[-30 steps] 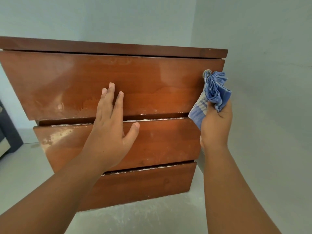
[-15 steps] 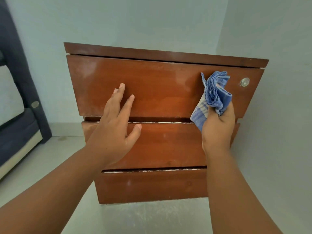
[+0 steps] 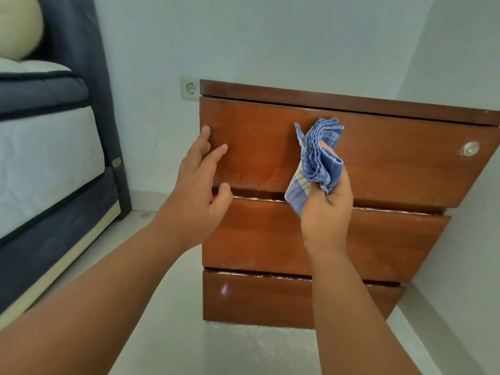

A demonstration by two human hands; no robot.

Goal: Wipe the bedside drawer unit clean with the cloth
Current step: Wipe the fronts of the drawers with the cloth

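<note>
the drawer unit [image 3: 378, 169] is reddish-brown wood with a glossy varnish, dulled by pale scuffed patches in places. the cloth [image 3: 316, 161] is soft, matt blue woven fabric, crumpled. the knob [image 3: 470, 149] looks clear and shiny. the wall socket [image 3: 190, 88] is smooth white plastic.

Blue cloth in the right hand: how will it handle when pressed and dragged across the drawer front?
Likely floppy: the cloth bunches in folds in the right hand, and a corner hangs down beside the fist. Probably light: one hand's curled fingers carry it. It may catch slightly on the top drawer front, whose lower edge looks blotchy.
</note>
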